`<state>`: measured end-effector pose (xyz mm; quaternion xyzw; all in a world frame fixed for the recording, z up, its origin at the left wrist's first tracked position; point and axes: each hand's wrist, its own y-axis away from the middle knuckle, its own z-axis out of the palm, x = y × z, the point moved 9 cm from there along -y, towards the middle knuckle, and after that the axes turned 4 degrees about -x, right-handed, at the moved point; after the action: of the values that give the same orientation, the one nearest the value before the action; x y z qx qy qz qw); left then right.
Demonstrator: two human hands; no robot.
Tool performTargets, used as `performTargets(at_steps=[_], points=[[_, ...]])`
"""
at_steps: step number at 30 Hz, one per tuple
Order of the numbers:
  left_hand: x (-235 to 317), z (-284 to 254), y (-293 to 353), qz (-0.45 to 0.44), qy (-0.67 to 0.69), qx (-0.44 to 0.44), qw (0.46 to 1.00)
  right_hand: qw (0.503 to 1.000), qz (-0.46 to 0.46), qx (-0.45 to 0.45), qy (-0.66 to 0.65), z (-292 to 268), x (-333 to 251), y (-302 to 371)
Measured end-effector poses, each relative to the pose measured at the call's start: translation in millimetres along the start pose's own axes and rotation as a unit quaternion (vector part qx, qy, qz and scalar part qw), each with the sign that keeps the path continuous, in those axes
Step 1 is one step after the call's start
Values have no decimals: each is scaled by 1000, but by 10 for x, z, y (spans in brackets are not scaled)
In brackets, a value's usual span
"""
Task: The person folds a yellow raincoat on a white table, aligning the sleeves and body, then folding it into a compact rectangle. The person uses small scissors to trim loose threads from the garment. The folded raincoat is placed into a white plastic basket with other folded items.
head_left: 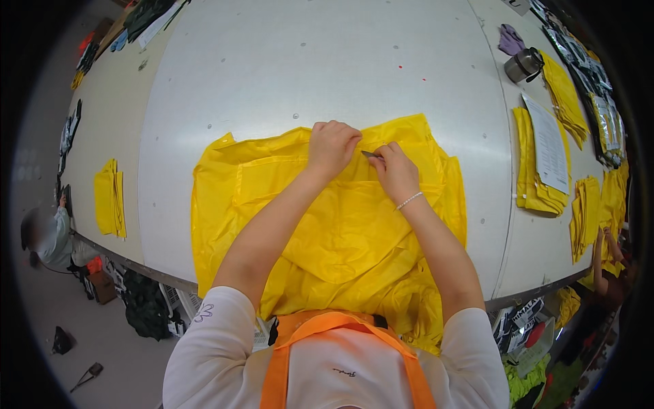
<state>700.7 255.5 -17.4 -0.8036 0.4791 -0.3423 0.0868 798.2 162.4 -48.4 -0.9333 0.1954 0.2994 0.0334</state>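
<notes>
A large yellow garment (340,225) of thin, creased fabric lies spread in front of me and hangs over the table's near edge. My left hand (332,146) is closed in a pinch at its far edge, near the middle; what sits between the fingertips is too small to make out. Just to the right, my right hand (397,170) grips a small dark pointed tool (370,155), possibly thread snips, its tip aimed at the left fingertips. Most of that tool is hidden in the palm.
Folded yellow garments (523,160) lie at the right under a printed sheet (547,143). Beyond them stand a steel flask (524,65) and a purple cloth (511,39). Another folded yellow piece (110,198) lies at left. People work at both far sides of the white table (272,61).
</notes>
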Motion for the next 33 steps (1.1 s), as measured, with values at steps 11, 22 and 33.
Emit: performTargets(at_steps=[11, 22, 33], points=[[27, -17, -43, 1, 15, 13, 1000, 991, 35, -36, -121, 57, 192, -61], [35, -16, -57, -1, -1, 5, 1000, 987, 48, -53, -143, 35, 169, -111], [205, -1428, 539, -112, 63, 35, 991, 982, 68, 21, -176, -148, 558, 199]])
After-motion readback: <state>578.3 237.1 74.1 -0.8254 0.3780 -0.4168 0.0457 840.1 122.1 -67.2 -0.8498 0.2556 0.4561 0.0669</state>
